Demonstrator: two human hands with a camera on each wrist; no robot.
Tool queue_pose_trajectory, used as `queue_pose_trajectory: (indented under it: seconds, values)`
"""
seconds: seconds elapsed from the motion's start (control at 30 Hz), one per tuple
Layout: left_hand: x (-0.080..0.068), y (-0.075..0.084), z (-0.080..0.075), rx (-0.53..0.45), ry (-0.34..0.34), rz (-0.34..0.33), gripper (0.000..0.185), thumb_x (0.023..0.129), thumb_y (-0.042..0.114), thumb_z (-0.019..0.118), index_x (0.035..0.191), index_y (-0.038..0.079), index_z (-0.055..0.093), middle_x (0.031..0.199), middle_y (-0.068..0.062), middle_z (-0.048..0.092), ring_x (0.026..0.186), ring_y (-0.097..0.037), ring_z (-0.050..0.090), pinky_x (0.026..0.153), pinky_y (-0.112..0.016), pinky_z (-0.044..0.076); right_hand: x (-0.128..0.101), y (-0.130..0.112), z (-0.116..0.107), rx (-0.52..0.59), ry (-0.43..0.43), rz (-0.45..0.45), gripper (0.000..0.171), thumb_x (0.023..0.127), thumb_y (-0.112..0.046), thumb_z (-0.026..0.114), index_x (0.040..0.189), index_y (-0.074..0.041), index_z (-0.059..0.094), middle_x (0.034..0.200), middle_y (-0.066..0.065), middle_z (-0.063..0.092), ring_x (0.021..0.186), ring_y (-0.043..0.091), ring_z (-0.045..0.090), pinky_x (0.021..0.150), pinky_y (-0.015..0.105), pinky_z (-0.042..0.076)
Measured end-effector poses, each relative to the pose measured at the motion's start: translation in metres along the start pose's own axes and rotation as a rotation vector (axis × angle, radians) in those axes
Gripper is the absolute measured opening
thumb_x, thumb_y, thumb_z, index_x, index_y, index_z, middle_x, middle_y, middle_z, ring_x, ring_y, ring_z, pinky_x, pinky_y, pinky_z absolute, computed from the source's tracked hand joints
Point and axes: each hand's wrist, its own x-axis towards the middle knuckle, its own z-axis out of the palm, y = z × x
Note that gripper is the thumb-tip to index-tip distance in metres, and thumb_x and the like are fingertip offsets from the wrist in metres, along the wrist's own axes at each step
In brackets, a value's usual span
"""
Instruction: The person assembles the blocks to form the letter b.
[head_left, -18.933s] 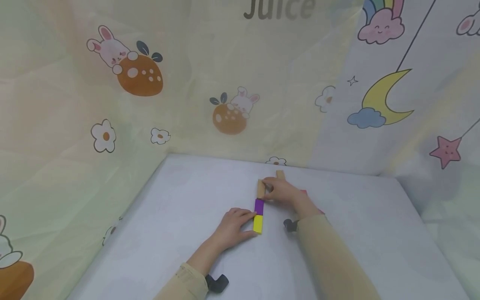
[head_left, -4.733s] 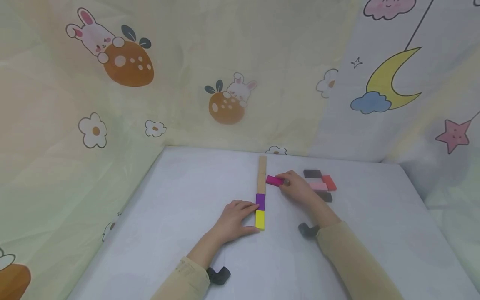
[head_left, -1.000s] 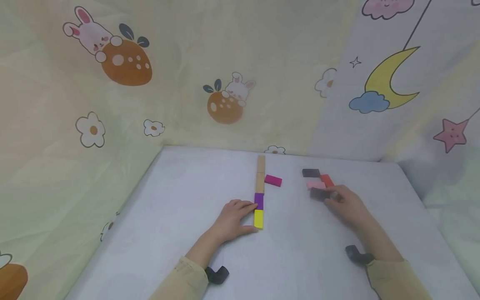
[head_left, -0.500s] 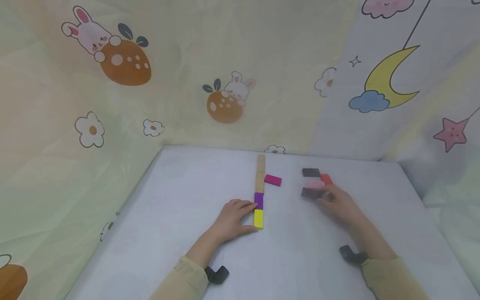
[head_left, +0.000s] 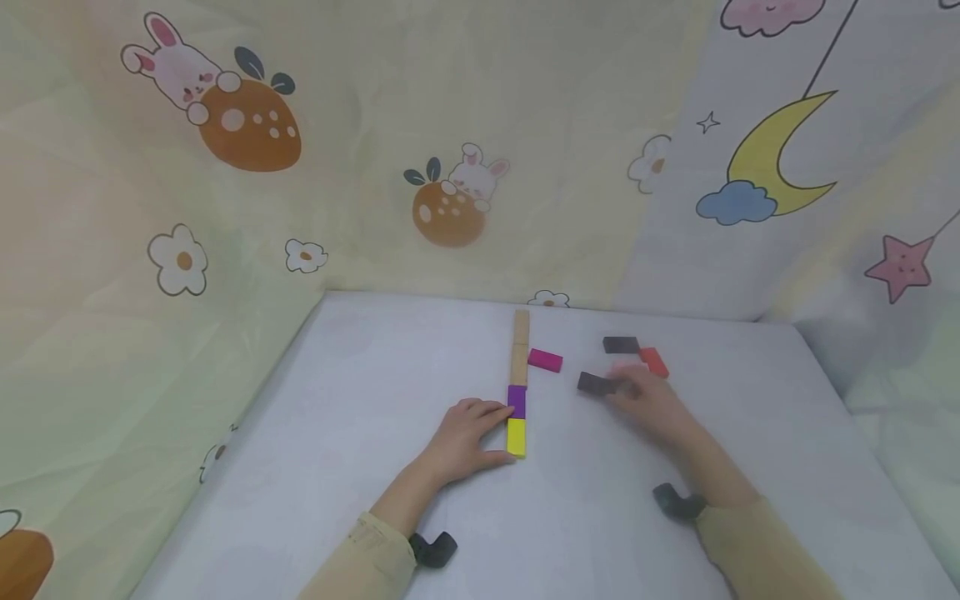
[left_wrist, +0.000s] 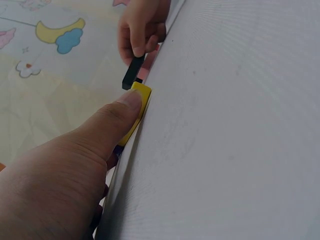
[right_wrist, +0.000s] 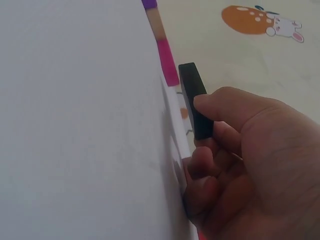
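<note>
Your right hand point(head_left: 651, 406) pinches a dark grey block point(head_left: 597, 383) just right of frame centre, lifted off the table point(head_left: 360, 467), while your left hand point(head_left: 461, 442) rests relaxed, thumb against the yellow block point(head_left: 516, 438).

Magenta block point(head_left: 545, 360), red block point(head_left: 654, 362), bunny-print backdrop point(head_left: 247, 117)

Left hand point(left_wrist: 60, 185) thumb on yellow block point(left_wrist: 136, 107), right hand point(left_wrist: 141, 27) pinching black block point(left_wrist: 132, 72)
</note>
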Motion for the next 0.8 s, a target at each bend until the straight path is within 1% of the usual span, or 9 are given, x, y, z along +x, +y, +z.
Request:
queue_pose_trajectory:
  seconds: [0.13,0.33,0.57,0.7,0.8]
  values:
    - [0.0,0.001,0.0,-0.004,-0.002,0.001,0.078,0.083,0.063,0.067,0.151,0.035,0.04,0.148,0.008,0.049,0.137,-0.021,0.041,0.118,-0.046,0.032,0.006,-0.004,0.004,-0.009,-0.007,0.046,0.037,0.091,-0.033,0.069,0.126,-0.024,0.059,0.132,0.005,0.058,0.116,0.027,0.055,0.096,0.051,0.051]
    - [0.0,-0.001,0.0,-0.005,0.018,0.017,0.077,0.083,0.062,0.068,0.15,0.034,0.041,0.148,0.007,0.05,0.136,-0.021,0.041,0.118,-0.046,0.031,0.013,-0.01,0.009,-0.018,0.002,0.064,0.039,0.091,-0.035,0.07,0.126,-0.022,0.059,0.129,0.005,0.06,0.121,0.028,0.055,0.098,0.053,0.051]
    - [0.0,-0.004,0.003,0.009,0.044,0.037,0.078,0.083,0.063,0.068,0.15,0.034,0.042,0.146,0.007,0.051,0.134,-0.022,0.043,0.117,-0.047,0.033,0.021,-0.002,0.012,-0.019,0.039,0.044,0.04,0.092,-0.037,0.067,0.128,-0.022,0.058,0.132,0.006,0.058,0.12,0.028,0.055,0.098,0.053,0.05]
    - [0.001,-0.004,0.004,0.011,0.039,0.031,0.077,0.083,0.063,0.068,0.15,0.035,0.041,0.147,0.008,0.051,0.135,-0.02,0.043,0.117,-0.046,0.033,0.025,0.002,0.013,-0.004,0.054,0.067,0.043,0.092,-0.041,0.067,0.13,-0.022,0.058,0.135,0.006,0.056,0.121,0.028,0.053,0.098,0.054,0.049]
    - [0.002,-0.004,0.004,0.008,0.036,0.031,0.077,0.083,0.063,0.068,0.15,0.035,0.041,0.147,0.008,0.05,0.135,-0.02,0.042,0.117,-0.045,0.033,0.027,0.001,0.013,0.005,0.067,0.099,0.047,0.091,-0.045,0.067,0.131,-0.023,0.058,0.136,0.005,0.056,0.123,0.029,0.052,0.099,0.056,0.048]
